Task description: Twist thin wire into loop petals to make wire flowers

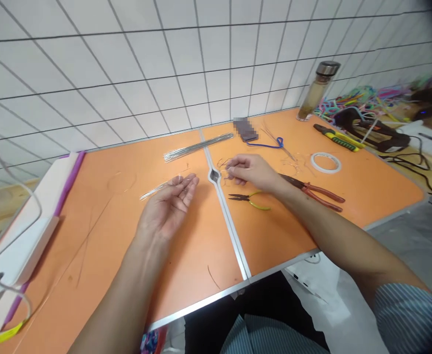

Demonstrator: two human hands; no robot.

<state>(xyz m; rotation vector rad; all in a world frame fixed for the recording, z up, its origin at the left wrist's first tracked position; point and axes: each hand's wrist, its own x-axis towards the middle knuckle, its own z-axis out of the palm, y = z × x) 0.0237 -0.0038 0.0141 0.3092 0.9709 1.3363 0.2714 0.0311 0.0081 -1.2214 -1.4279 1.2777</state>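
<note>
My left hand point(167, 204) is palm up over the left half of the orange table point(186, 270), its fingers pressed together round something too thin to make out. A few thin silvery wires point(153, 191) show beside its fingertips. My right hand point(250, 172) is closed in a pinch just right of the table's seam, near small bent wires point(223, 162); what it holds is too small to name. Behind both hands lies a bundle of straight wires point(199, 147). Small yellow-handled pliers point(250, 199) and larger red-handled pliers point(311, 191) lie near my right hand and forearm.
A white tape ring point(325, 162), yellow-green cutters point(339, 138) and a glass bottle point(313, 96) stand or lie at the right. A dark pouch point(245, 130) with blue cord is near the wall. At left are a white box point(27, 250) and a cable point(35, 196).
</note>
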